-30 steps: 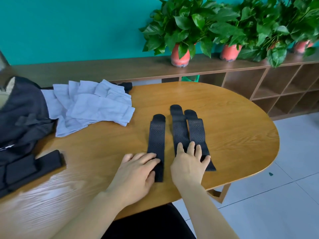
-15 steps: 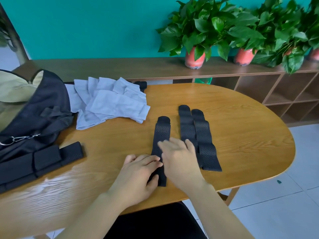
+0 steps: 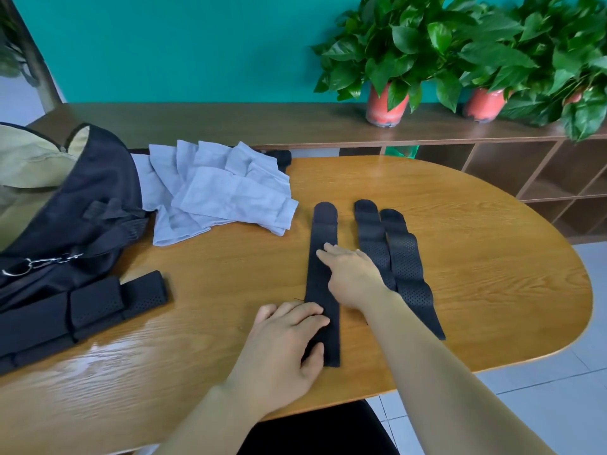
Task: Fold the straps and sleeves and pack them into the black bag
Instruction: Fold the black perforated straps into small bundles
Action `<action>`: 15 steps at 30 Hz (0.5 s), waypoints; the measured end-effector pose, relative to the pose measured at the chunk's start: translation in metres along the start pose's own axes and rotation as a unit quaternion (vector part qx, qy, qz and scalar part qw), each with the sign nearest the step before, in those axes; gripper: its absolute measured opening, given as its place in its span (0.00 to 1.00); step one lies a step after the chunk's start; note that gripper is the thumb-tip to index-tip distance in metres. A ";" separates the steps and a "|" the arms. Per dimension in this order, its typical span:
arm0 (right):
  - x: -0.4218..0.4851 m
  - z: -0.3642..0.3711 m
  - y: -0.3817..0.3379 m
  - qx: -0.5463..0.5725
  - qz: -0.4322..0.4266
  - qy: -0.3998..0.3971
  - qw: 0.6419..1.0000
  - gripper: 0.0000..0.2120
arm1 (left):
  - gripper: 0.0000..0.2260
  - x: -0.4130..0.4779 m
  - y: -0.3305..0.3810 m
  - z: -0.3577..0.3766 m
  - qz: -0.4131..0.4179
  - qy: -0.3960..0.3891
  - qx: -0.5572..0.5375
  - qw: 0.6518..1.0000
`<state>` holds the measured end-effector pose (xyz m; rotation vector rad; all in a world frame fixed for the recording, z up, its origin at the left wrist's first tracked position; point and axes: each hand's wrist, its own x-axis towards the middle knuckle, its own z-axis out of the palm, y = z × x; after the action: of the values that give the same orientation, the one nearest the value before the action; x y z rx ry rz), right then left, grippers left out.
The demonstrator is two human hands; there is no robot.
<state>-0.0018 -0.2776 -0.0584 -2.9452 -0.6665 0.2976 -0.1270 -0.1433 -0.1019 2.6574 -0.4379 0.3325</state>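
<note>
Black strap [image 3: 323, 231] is running straight away from the body; left hand [image 3: 285, 339] is pinning its near end, fingers flat, right hand [image 3: 351, 274] is pressing mid-strap, open-palmed.

Both hands rest flat on one black strap [image 3: 323, 257] lying on the wooden surface [image 3: 476, 257]. The left hand [image 3: 282, 343] presses its near end. The right hand [image 3: 353, 274] lies across its middle.

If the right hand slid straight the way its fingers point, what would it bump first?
Probably the grey sleeves. The right hand lies on a strap, fingers pointing up-left at the pile's near corner, bare table between.
</note>
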 end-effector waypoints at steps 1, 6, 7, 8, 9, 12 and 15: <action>0.004 -0.003 0.002 -0.003 0.005 -0.007 1.000 0.29 | 0.17 0.000 0.002 0.001 -0.003 0.000 0.002 1.000; 0.017 -0.012 0.008 -0.042 0.016 -0.032 0.998 0.30 | 0.17 0.002 0.008 0.002 -0.016 -0.009 0.029 0.999; 0.018 -0.013 0.009 -0.051 0.017 -0.034 0.998 0.29 | 0.17 0.002 0.009 0.001 -0.020 -0.013 0.035 0.999; 0.018 -0.015 0.010 -0.055 0.016 -0.030 0.998 0.28 | 0.17 0.002 0.010 0.000 -0.022 -0.015 0.038 0.999; 0.016 -0.016 0.011 -0.047 0.013 -0.016 0.999 0.27 | 0.17 0.002 0.011 -0.001 -0.022 -0.015 0.036 0.999; 0.001 -0.014 0.015 0.035 -0.024 0.104 0.994 0.28 | 0.16 -0.001 0.007 -0.008 -0.015 0.016 -0.007 1.000; -0.034 -0.007 0.013 0.130 -0.073 0.238 0.960 0.23 | 0.16 -0.007 -0.001 -0.019 -0.013 0.048 -0.033 0.998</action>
<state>-0.0248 -0.3041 -0.0475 -2.5496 -0.7020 -0.3075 -0.1362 -0.1324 -0.0878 2.5690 -0.3766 0.4279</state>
